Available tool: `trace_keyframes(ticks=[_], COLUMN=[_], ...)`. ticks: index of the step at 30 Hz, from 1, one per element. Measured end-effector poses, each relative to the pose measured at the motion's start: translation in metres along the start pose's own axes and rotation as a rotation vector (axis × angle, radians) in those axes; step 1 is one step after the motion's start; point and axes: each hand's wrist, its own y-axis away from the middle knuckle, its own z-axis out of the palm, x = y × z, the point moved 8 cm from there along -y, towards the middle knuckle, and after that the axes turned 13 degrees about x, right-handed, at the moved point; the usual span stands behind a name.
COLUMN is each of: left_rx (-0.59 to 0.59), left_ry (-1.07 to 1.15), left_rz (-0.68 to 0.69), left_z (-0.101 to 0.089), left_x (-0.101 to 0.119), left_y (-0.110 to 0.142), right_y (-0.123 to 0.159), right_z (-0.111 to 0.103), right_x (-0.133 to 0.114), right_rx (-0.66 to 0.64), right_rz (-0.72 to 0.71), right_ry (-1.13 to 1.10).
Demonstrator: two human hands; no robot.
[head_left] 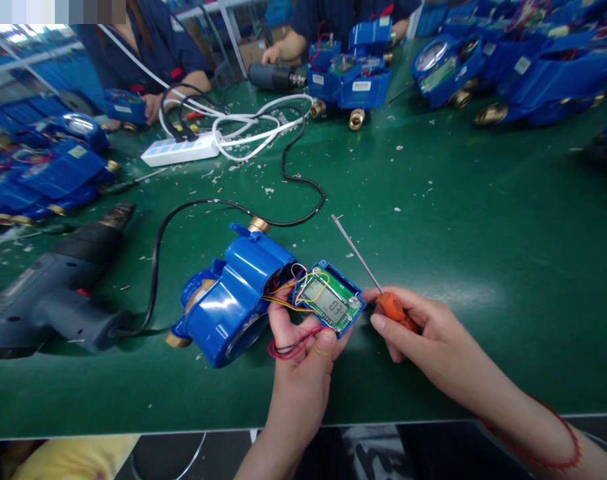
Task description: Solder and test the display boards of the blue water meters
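My left hand [306, 343] is closed around a small blue-framed circuit board [331, 300] with a grey display that shows digits. Thin yellow, white and red wires [291, 303] run from the board into a blue water meter [238, 293] lying on its side, with brass fittings at its ends. A loop of red and black wire hangs over my left fingers. In my right hand [418, 327] is a screwdriver [358, 257] with an orange handle; its shaft points up and to the left, and a tiny screw seems to sit at the tip, apart from the board.
A grey heat gun [63, 287] lies at left, its black cord [158, 253] curving behind the meter. Farther back are a white power strip [183, 148], another heat gun [273, 78] and several blue meters [543, 73]. Two co-workers' hands are across the green table [458, 220].
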Motion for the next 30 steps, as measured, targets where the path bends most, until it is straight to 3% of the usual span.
trace_keyframes(ticks=[7, 13, 17, 20, 24, 30], left_rx=[0.026, 0.151, 0.166, 0.152, 0.117, 0.053], left_ry=[-0.065, -0.038, -0.076, -0.107, -0.124, -0.252], left_rz=[0.047, 0.195, 0.235, 0.228, 0.183, 0.07], left_z=[0.002, 0.004, 0.01, 0.013, 0.012, -0.006], left_x=[0.004, 0.018, 0.017, 0.012, 0.005, -0.011], left_y=[-0.002, -0.002, 0.002, 0.003, 0.003, 0.021], right_y=[0.001, -0.001, 0.0, 0.002, 0.004, 0.0], right_z=[0.013, 0.02, 0.024, 0.029, 0.034, 0.033], right_x=[0.002, -0.02, -0.027, -0.022, -0.013, -0.02], right_rx=[-0.006, 0.036, -0.02, -0.087, -0.083, -0.039], right_rz=[0.036, -0.026, -0.055, -0.019, 0.042, 0.029], right_ry=[-0.11, -0.26, -0.355, -0.442, -0.509, -0.547])
